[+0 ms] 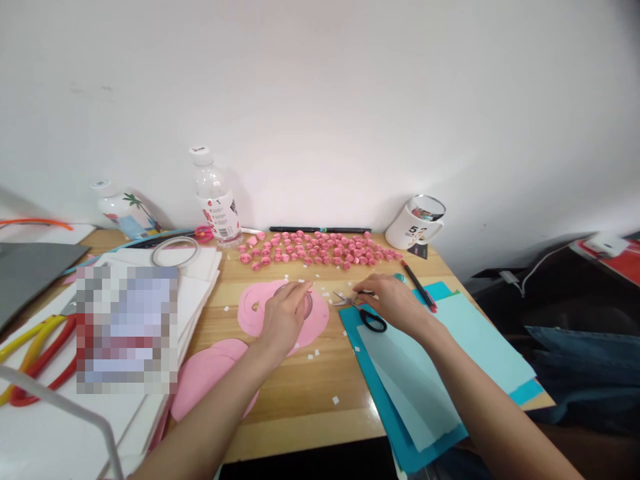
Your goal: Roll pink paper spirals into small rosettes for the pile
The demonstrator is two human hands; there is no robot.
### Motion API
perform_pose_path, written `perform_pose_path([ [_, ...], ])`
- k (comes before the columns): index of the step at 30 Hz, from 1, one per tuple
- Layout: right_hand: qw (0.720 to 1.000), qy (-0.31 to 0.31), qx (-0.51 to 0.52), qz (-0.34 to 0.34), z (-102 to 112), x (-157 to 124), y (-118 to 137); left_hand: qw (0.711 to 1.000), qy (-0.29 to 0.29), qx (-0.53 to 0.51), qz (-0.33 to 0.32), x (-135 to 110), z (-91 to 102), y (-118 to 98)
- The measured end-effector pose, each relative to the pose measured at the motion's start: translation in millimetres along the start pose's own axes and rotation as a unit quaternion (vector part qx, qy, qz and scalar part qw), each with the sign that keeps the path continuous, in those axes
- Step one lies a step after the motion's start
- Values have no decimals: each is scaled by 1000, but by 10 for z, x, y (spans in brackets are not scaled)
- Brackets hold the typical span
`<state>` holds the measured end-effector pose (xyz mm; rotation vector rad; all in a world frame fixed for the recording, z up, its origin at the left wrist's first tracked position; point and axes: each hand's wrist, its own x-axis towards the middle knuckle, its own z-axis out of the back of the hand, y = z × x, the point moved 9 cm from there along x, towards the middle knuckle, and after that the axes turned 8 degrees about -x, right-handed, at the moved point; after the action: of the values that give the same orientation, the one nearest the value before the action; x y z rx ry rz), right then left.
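My left hand hovers over or rests on a pile of pink paper circles, its fingers pressed together. Whatever lies between its fingertips is too small to make out. Part of a grey-edged ring, perhaps a roll of tape, shows beside those fingers. My right hand is closed on one handle of a pair of black-handled scissors. Their blades are parted and point left, while the other handle loop sticks out below the hand. Small white paper bits are scattered around both hands.
Many rolled pink paper pieces line the back, before a black pen. A water bottle and a white mug stand by the wall. Blue paper sheets lie right; white papers and red-yellow-handled scissors lie left.
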<state>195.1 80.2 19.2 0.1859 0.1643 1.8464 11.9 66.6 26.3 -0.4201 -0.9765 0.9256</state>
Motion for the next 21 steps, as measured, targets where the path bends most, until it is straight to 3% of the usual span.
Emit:
perform_pose_path([
  [3, 997, 14, 64, -42, -113, 132, -15, 998, -20, -55, 18, 12, 41, 15],
  [8, 995, 23, 66, -66, -237, 248, -20, 992, -40, -111, 41, 30, 82, 45],
  [17, 990, 39, 113, -69, -284, 214, -99, 995, -35, -85, 43, 26, 75, 6],
  [21, 993, 45, 87, -71, -285, 229, -73, 995, -32, -76, 46, 25, 67, 16],
])
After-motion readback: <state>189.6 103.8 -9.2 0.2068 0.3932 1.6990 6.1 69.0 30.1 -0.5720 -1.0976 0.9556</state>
